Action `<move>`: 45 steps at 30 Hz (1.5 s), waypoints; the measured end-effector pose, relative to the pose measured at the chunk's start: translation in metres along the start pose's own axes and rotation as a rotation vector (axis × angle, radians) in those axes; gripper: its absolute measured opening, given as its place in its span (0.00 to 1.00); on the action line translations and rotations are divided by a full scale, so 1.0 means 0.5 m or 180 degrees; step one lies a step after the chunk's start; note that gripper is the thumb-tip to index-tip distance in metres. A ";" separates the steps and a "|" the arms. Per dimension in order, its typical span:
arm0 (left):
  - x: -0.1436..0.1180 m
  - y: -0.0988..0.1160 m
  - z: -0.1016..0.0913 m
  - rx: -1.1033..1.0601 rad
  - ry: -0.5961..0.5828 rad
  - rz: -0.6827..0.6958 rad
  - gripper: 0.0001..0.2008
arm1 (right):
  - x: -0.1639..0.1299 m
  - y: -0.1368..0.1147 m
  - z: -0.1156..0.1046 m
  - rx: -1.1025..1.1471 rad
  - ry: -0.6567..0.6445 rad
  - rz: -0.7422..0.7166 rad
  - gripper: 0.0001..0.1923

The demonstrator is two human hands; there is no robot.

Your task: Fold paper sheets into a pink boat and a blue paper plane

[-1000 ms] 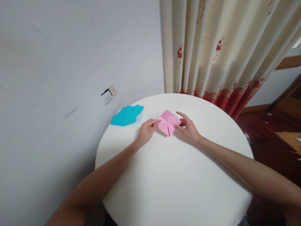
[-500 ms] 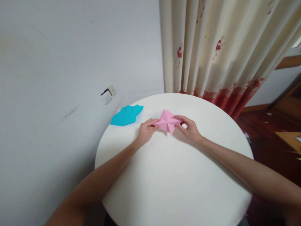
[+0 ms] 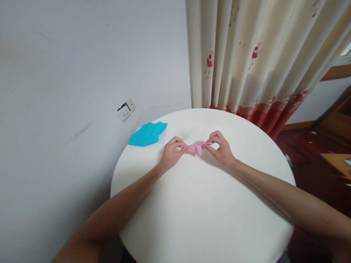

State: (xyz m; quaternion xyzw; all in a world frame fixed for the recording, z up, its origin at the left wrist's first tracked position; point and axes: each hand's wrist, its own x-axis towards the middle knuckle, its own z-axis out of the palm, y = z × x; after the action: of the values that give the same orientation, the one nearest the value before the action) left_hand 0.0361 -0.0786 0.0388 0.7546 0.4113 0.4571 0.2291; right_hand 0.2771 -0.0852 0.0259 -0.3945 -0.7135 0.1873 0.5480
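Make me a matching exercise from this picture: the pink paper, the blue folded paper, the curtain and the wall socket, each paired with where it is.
Things:
1. pink paper
2. blue folded paper
3. curtain
4. wall socket

Places:
A. hanging behind the round table
B. pinched between the left hand and right hand
C. mounted beyond the table's left edge
D. lying at the table's left rim

Pairs: 1-B, 2-D, 3-A, 4-C
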 end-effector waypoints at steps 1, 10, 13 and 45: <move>-0.001 0.001 0.000 -0.0112 -0.0177 -0.0098 0.12 | 0.000 -0.001 0.001 0.0142 -0.0044 0.0058 0.10; -0.020 0.010 0.009 -0.1349 -0.1569 -0.1314 0.24 | -0.009 -0.008 0.036 0.1271 -0.0340 0.0948 0.13; -0.025 0.017 0.017 -0.1247 -0.1505 -0.1488 0.25 | -0.014 -0.017 0.047 0.1323 -0.0427 0.1029 0.13; -0.024 0.000 0.037 -0.2575 -0.0928 -0.1721 0.21 | -0.032 -0.021 0.040 0.1234 -0.1930 0.0942 0.26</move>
State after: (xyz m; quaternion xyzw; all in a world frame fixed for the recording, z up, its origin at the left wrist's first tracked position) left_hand 0.0495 -0.0880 0.0242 0.5280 0.3458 0.3940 0.6682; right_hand 0.2562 -0.1008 0.0163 -0.3091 -0.7298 0.5038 0.3436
